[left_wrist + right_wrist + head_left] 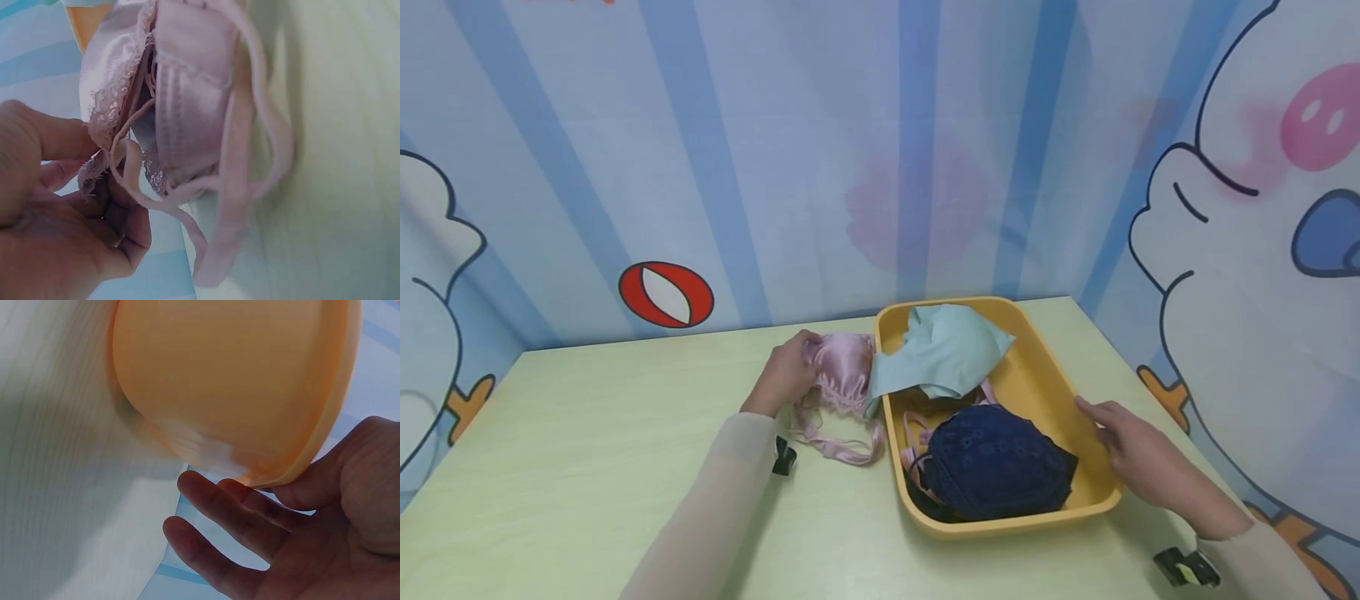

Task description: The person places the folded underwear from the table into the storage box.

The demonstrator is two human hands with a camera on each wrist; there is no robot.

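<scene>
A pink satin bra point(844, 367) lies on the table against the left side of a yellow bin point(1051, 392). My left hand point(787, 371) pinches the bra's edge; in the left wrist view its lace trim point(100, 134) sits between thumb and fingers, with the straps looping down. On the bin's right rim is my right hand point(1142, 450), gripping it between thumb and index finger while the other fingers extend outside the wall. Inside the bin are a navy bra point(1000, 462) in front and a mint green bra or similar garment point(951, 350) behind, draped over the left rim.
The pale table point(625, 442) runs left of the bin and meets a printed fabric backdrop point(805, 167) along its back edge. More fabric stands close on the right. Pink straps point(913, 433) show under the navy bra.
</scene>
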